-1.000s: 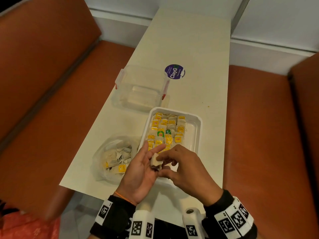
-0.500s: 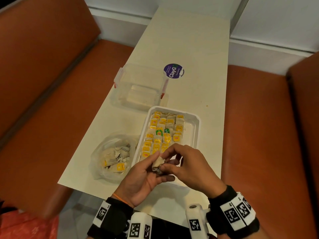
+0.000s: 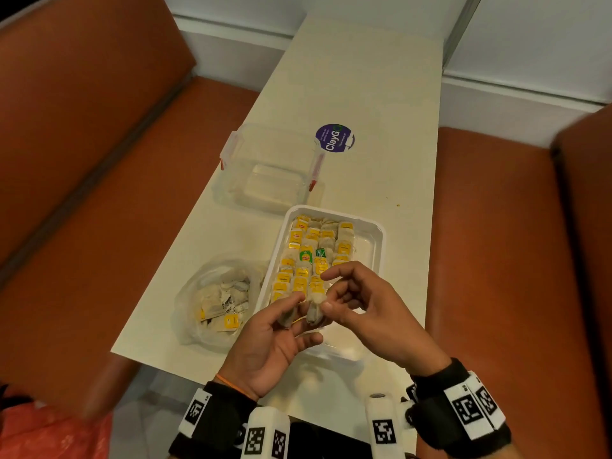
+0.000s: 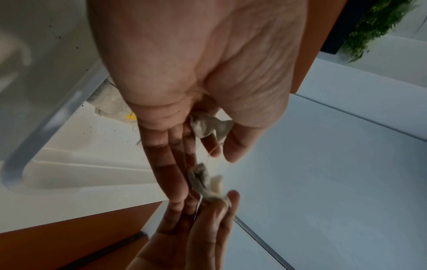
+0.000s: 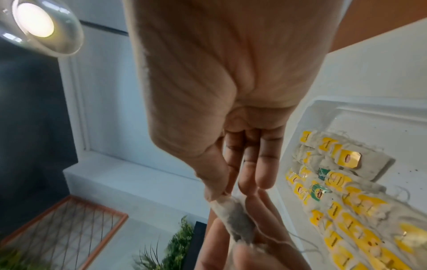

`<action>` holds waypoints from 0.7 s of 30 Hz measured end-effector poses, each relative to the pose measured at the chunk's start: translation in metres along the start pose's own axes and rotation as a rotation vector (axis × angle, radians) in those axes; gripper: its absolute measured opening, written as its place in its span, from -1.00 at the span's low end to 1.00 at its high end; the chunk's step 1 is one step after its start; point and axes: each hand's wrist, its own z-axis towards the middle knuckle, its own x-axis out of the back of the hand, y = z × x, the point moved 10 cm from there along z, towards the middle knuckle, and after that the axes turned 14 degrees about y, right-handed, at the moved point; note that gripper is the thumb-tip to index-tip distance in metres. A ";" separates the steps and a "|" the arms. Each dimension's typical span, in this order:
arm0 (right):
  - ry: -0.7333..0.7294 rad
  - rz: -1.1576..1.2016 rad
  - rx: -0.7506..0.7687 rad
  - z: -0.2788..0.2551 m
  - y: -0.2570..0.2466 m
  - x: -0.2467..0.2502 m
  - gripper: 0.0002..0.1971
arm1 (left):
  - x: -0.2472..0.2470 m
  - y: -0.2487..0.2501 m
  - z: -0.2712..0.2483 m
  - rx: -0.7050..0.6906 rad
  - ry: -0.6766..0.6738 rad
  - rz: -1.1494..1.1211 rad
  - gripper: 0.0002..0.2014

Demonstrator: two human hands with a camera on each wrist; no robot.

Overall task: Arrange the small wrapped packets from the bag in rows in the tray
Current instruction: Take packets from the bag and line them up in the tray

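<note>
1. The right hand (image 3: 371, 313) now pinches one packet (image 3: 314, 311) between thumb and forefinger; its other fingers are loosely spread. A second ago both hands were bunched on one clump against the left palm.
2. The left hand (image 3: 265, 342) holds a second packet (image 3: 286, 318) between thumb and fingers, its palm turned up.
3. The two packets are apart but just beside each other. The left wrist view shows a thin string (image 4: 215, 151) between them; I can't tell if it still links them.
4. My read: the pair is separated, so the right-hand one is ready to place.
5. Both packets hang above the near end of the tray (image 3: 377, 233), not yet in it.
6. The tray holds several rows, with its right strip and near end bare. The bag (image 3: 185, 303), left of the tray, still holds more.
</note>
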 end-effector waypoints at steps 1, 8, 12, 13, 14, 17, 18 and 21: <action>-0.001 0.031 -0.002 0.000 0.000 0.001 -0.65 | 0.001 0.001 -0.001 -0.016 -0.002 0.025 -0.81; -0.013 0.213 -0.047 0.005 0.006 0.010 -0.69 | 0.004 0.001 0.001 -0.096 -0.001 0.145 -0.72; 0.024 0.276 -0.065 0.007 0.010 0.014 -0.69 | 0.001 0.002 0.001 -0.128 0.007 0.169 -0.62; 0.033 0.291 -0.074 0.008 0.012 0.015 -0.68 | 0.001 0.002 0.001 -0.127 0.004 0.176 -0.62; 0.041 0.303 -0.085 0.008 0.014 0.016 -0.68 | 0.001 0.001 0.002 -0.127 0.001 0.190 -0.62; 0.059 0.327 -0.115 0.007 0.020 0.014 -0.69 | -0.001 0.000 0.002 -0.129 0.001 0.227 -0.63; 0.069 0.325 -0.124 0.007 0.022 0.013 -0.69 | -0.002 0.000 0.002 -0.134 0.008 0.234 -0.64; 0.120 0.314 -0.147 0.007 0.027 0.016 -0.69 | -0.001 0.005 0.003 -0.171 0.068 0.243 -0.66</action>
